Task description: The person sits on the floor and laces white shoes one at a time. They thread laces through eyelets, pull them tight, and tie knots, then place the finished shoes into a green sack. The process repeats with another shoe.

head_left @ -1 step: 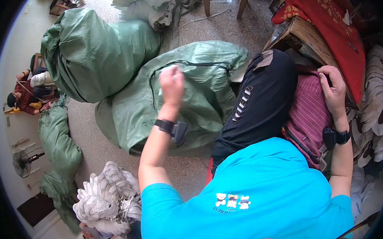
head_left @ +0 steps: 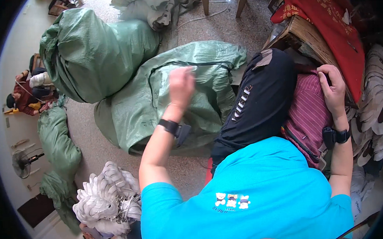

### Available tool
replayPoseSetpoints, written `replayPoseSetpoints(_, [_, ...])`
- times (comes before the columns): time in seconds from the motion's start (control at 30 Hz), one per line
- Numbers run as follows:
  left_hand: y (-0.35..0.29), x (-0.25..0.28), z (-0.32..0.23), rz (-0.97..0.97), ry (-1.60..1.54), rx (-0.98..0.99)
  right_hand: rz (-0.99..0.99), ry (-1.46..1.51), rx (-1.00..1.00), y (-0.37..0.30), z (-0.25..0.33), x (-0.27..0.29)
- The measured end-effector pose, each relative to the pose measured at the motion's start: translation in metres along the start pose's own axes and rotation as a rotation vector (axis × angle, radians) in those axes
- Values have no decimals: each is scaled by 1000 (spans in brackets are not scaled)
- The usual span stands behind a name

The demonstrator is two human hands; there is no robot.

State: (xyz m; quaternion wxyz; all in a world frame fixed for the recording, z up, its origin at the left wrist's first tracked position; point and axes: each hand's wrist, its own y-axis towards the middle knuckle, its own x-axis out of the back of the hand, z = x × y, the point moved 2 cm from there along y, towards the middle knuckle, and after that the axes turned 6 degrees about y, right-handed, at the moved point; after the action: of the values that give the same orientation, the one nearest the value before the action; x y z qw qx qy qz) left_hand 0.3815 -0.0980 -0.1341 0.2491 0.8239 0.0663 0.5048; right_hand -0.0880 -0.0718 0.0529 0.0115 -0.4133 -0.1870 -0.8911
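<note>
My left hand (head_left: 182, 89) is raised over a green woven sack (head_left: 130, 116) with a black cord (head_left: 171, 65) along it. Its fingers look curled together, though slightly blurred; whatever they hold cannot be made out. At the right, my right hand (head_left: 333, 84) bends its fingers and thumb together at the upper edge of a maroon striped cloth (head_left: 308, 102), which covers my right leg. Anything between those fingers is hidden. Dark trousers (head_left: 259, 92) cover my other leg, between the sack and the cloth. Each wrist wears a black band.
A full green sack (head_left: 97, 55) stands at the far left. A worn wooden box (head_left: 310, 33), partly under red fabric (head_left: 339, 42), is by my right hand. White layered bundles (head_left: 107, 197) lie at left, with more pieces (head_left: 372, 105) at right. Other people and a fan (head_left: 25, 163) are farther left.
My left hand has shifted a little to the right over the sack, with its forearm following. My right hand stays in nearly the same place at the striped cloth.
</note>
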Motion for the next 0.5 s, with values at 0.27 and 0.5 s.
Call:
replayPoseSetpoints(0.27, [-96, -126, -87, 789, -13, -733, 8, -15, 58, 5, 2, -5])
replayPoseSetpoints(0.5, [-110, -73, -64, 1348, 288, -597, -15, -17, 26, -3, -8, 2])
